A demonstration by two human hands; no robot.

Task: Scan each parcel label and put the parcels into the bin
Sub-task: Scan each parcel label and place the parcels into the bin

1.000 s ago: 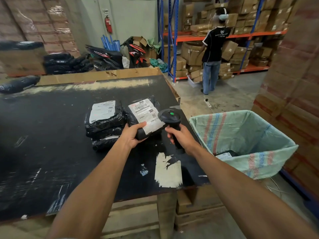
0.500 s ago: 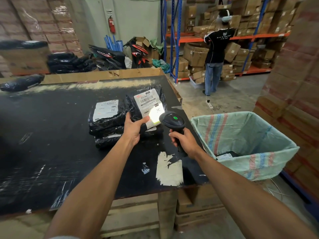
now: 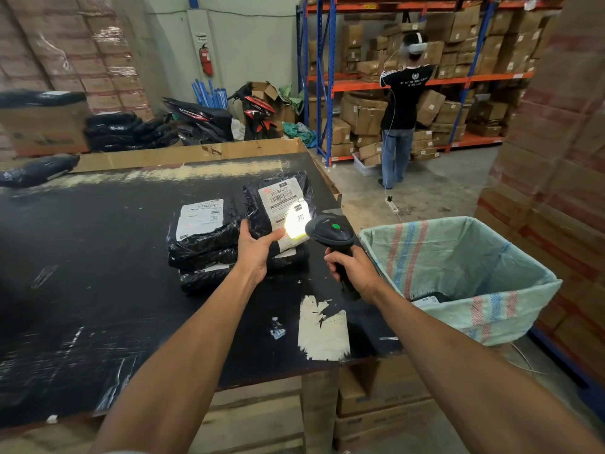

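My left hand [image 3: 257, 249] grips the near edge of a black plastic parcel [image 3: 278, 198] and tilts its white label toward me. My right hand [image 3: 352, 273] holds a black handheld scanner [image 3: 330, 232] by its handle, its head close to the label. A bright patch of scanner light falls on the label's lower right. A stack of black parcels [image 3: 203, 244] with a white label on top lies on the black table [image 3: 98, 257] just left of my left hand. The bin [image 3: 458, 257], lined with a striped woven sack, stands right of the table; a labelled parcel shows inside.
Another black parcel [image 3: 36, 168] lies at the table's far left. A person [image 3: 402, 103] stands at the shelving racks behind the bin. Stacked cartons rise on the right, close to the bin. Two motorbikes and more black parcels sit beyond the table.
My left hand has lifted the parcel up off the stack and tilted its label. The scanner light has come on over the label.
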